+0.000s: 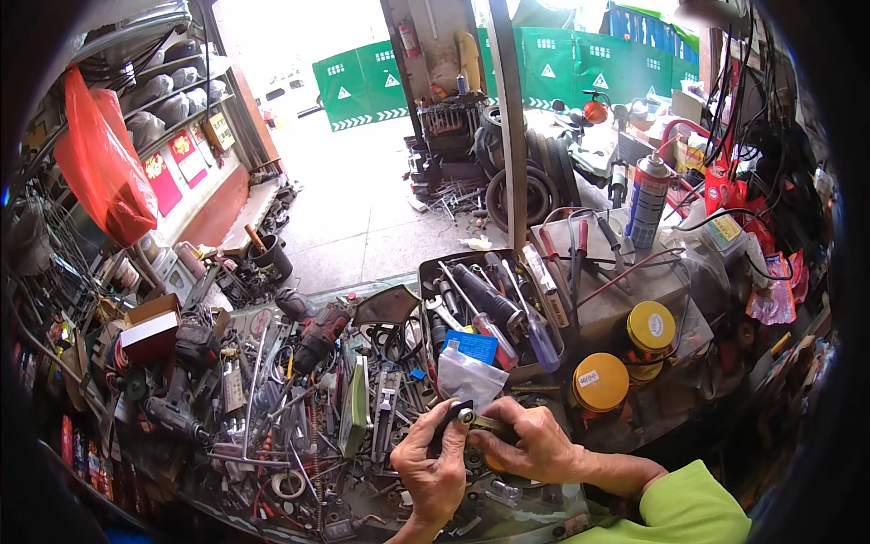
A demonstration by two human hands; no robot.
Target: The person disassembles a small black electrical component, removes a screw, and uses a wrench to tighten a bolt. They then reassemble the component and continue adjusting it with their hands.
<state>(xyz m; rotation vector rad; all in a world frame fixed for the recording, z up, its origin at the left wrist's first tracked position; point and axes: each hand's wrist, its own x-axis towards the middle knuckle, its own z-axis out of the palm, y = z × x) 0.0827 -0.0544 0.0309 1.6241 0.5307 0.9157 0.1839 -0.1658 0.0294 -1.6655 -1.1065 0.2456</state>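
Observation:
Over the front edge of the cluttered bench, my left hand point(430, 470) pinches a small black part point(458, 408) between thumb and fingers. A round, silvery piece point(466, 416) shows on its near face. Beside it, my right hand point(539, 444) is closed on a flat, olive-coloured strip point(490, 424), whose end meets or nearly meets the black part; I cannot tell which kind of thing either is. Just beyond my hands lie a clear plastic bag point(471, 376) and a blue card point(470, 346).
A black tray point(426, 268) of screwdrivers and pliers stands beyond the bag. Two yellow-lidded tins point(601, 382) sit at right, near a spray can point(648, 201). Cordless drills point(322, 334), a green block point(354, 408), a tape roll point(289, 485) and loose metal parts crowd the left.

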